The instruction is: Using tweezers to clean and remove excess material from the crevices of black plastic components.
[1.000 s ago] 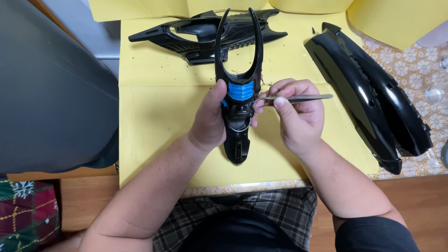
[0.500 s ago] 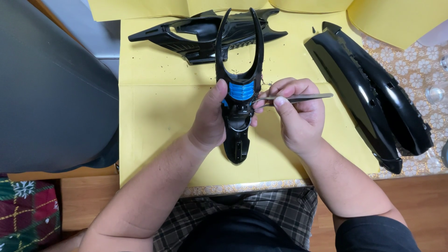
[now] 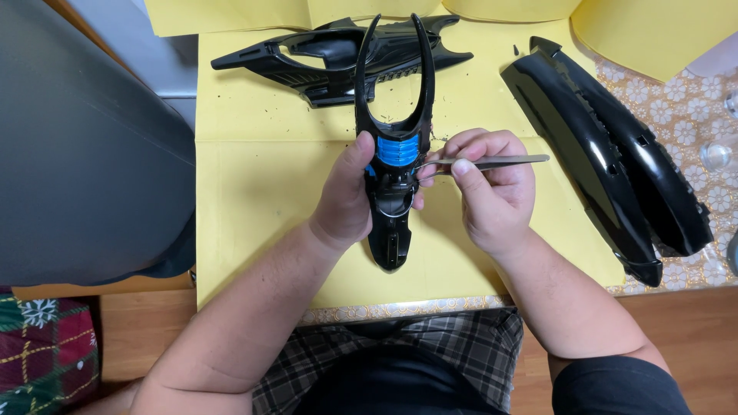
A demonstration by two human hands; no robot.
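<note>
- Black glossy plastic forked part with a blue ribbed insert (image 3: 393, 154) sits upright-ish over the yellow paper sheet (image 3: 261, 207), near the table's front edge, its two prongs pointing away from the person.
- Left hand (image 3: 346, 204) is clenched around the part's lower-left side, thumb pressed up beside the blue insert.
- Right hand (image 3: 492, 192) pinches slim metal tweezers (image 3: 484, 163), fingers curled tight on them; the tweezers lie roughly level, tips touching the part's right edge just below the blue insert.
- Second black plastic frame piece with cut-out openings (image 3: 330, 54) lies flat on the yellow sheet behind the held part; the prongs overlap it in view.
- Long black glossy curved shell panel (image 3: 600, 146) lies to the right, partly on the yellow sheet, partly on a flower-patterned tablecloth (image 3: 692, 115).
- Small dark specks are scattered on the sheet around the parts.
- Large dark grey rounded object (image 3: 84, 154) fills the left side; cannot tell what it is.
- Plaid cloth (image 3: 430, 346) shows at the person's lap, below the table edge.
</note>
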